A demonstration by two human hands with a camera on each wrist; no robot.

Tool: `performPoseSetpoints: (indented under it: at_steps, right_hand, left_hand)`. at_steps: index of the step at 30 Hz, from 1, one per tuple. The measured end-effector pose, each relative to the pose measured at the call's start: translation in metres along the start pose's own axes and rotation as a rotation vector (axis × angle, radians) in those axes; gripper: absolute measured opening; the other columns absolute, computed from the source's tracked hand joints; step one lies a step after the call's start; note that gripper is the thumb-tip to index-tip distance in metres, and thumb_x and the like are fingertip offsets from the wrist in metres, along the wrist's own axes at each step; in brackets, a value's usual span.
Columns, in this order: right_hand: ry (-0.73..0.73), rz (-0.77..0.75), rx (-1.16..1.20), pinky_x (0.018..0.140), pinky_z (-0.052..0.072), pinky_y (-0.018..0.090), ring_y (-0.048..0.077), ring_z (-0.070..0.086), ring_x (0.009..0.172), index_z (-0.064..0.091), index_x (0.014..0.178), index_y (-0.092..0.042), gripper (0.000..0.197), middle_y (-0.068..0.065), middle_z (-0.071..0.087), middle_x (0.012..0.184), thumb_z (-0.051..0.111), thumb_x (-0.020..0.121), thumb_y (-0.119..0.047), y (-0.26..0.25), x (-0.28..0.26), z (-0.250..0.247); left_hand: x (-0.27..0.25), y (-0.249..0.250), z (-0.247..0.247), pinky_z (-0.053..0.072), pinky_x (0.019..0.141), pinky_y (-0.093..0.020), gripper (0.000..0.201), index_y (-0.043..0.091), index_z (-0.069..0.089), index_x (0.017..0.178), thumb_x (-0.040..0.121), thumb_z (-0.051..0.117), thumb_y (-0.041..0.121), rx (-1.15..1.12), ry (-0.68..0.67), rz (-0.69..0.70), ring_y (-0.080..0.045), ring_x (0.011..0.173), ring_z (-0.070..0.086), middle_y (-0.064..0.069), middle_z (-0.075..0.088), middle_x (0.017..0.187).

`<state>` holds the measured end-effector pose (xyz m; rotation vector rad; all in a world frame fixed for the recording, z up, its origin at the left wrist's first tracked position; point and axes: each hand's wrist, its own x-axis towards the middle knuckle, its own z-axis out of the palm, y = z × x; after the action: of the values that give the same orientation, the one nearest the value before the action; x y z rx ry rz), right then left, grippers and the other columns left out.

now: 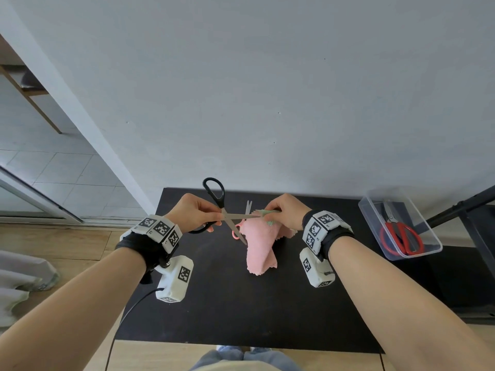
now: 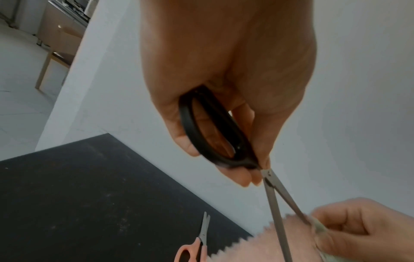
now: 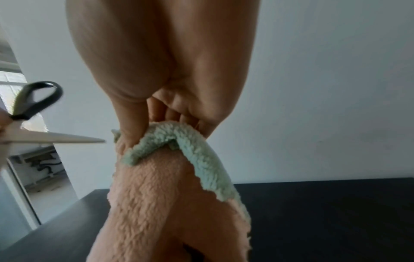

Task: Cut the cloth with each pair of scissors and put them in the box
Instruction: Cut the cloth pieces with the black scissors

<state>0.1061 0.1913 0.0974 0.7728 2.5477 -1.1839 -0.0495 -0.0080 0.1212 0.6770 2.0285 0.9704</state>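
My left hand [image 1: 197, 214] [image 2: 224, 124] grips the black-handled scissors [image 1: 218, 202] [image 2: 215, 131] [image 3: 33, 101] with the blades spread wide. One blade points right at the pink cloth [image 1: 258, 242] [image 2: 264, 246] [image 3: 156, 203], the other slants down in front of it. My right hand [image 1: 286, 212] [image 3: 165, 70] [image 2: 363, 228] pinches the cloth's pale green top edge [image 3: 179, 140] and holds it hanging above the black table [image 1: 227, 303]. Small pink-handled scissors [image 1: 245, 218] [image 2: 197, 244] lie on the table behind the cloth. Red-handled scissors [image 1: 401, 236] lie inside the clear plastic box [image 1: 375, 223] at the right.
The black table [image 2: 67, 195] stands against a white wall [image 1: 267, 89]. A dark frame [image 1: 460, 202] rises beside the box. A cable [image 1: 126, 317] hangs from the left wrist unit past the table's front left corner. Wood floor and a grey cloth [image 1: 24, 277] lie left.
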Motion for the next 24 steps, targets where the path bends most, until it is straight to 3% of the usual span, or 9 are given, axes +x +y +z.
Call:
performPoseSetpoints:
  at_steps: [5, 9, 12, 15, 18, 21, 24]
  right_hand:
    - [0.109, 0.045, -0.002, 0.085, 0.044, 0.027, 0.014, 0.06, 0.093, 0.072, 0.103, -0.013, 0.021, 0.001, 0.069, 0.1, 0.065, 0.087, -0.023, 0.013, -0.001, 0.005]
    - [0.106, 0.059, -0.065, 0.086, 0.039, 0.024, 0.014, 0.055, 0.098, 0.069, 0.111, -0.013, 0.027, 0.0, 0.059, 0.104, 0.061, 0.09, -0.027, 0.011, -0.001, 0.017]
    - [0.116, 0.119, -0.052, 0.088, 0.044, 0.028, 0.019, 0.059, 0.102, 0.068, 0.113, -0.014, 0.027, -0.001, 0.062, 0.108, 0.06, 0.091, -0.027, 0.01, -0.003, 0.023]
    - [0.144, 0.152, -0.007, 0.092, 0.049, 0.034, 0.018, 0.062, 0.101, 0.068, 0.111, -0.017, 0.025, -0.001, 0.067, 0.111, 0.061, 0.089, -0.027, 0.012, -0.005, 0.028]
    - [0.149, 0.175, 0.051, 0.087, 0.054, 0.037, 0.018, 0.062, 0.101, 0.064, 0.116, -0.019, 0.032, -0.004, 0.064, 0.113, 0.063, 0.087, -0.034, 0.007, -0.009, 0.029]
    - [0.23, 0.14, 0.092, 0.092, 0.046, 0.027, 0.013, 0.057, 0.107, 0.061, 0.12, -0.018, 0.038, -0.006, 0.06, 0.115, 0.064, 0.087, -0.037, -0.004, -0.013, 0.028]
    - [0.337, 0.081, 0.235, 0.092, 0.047, 0.026, 0.011, 0.061, 0.1, 0.067, 0.11, -0.015, 0.03, -0.005, 0.067, 0.106, 0.066, 0.087, -0.034, -0.02, -0.017, 0.026]
  left_hand:
    - [0.003, -0.014, -0.015, 0.046, 0.049, -0.014, 0.008, 0.007, 0.073, 0.087, 0.083, 0.07, 0.014, -0.081, 0.105, -0.046, -0.01, 0.052, 0.066, -0.002, 0.074, 0.07]
    - [0.003, -0.018, -0.013, 0.051, 0.055, -0.016, 0.009, 0.008, 0.073, 0.09, 0.085, 0.069, 0.015, -0.265, 0.139, -0.067, -0.014, 0.057, 0.068, -0.009, 0.074, 0.079]
    - [0.002, -0.017, -0.012, 0.052, 0.058, -0.017, 0.012, 0.007, 0.072, 0.092, 0.086, 0.068, 0.017, -0.417, 0.154, -0.086, -0.016, 0.061, 0.069, -0.007, 0.074, 0.076]
    - [0.004, -0.017, -0.013, 0.046, 0.053, -0.017, 0.011, 0.006, 0.07, 0.094, 0.09, 0.062, 0.012, -0.487, 0.106, -0.08, -0.019, 0.067, 0.07, -0.006, 0.071, 0.077]
    - [0.008, -0.012, -0.012, 0.05, 0.066, -0.024, 0.012, 0.006, 0.066, 0.099, 0.091, 0.057, 0.003, -0.623, 0.074, -0.089, -0.02, 0.068, 0.071, -0.013, 0.071, 0.093]
    - [0.011, -0.004, -0.007, 0.047, 0.078, -0.031, 0.014, 0.004, 0.064, 0.101, 0.091, 0.056, 0.0, -0.73, 0.037, -0.07, -0.024, 0.074, 0.069, -0.013, 0.071, 0.093]
    - [0.014, 0.011, -0.001, 0.05, 0.084, -0.036, 0.014, 0.005, 0.065, 0.102, 0.09, 0.058, 0.002, -0.787, -0.003, -0.053, -0.023, 0.086, 0.065, -0.01, 0.072, 0.092]
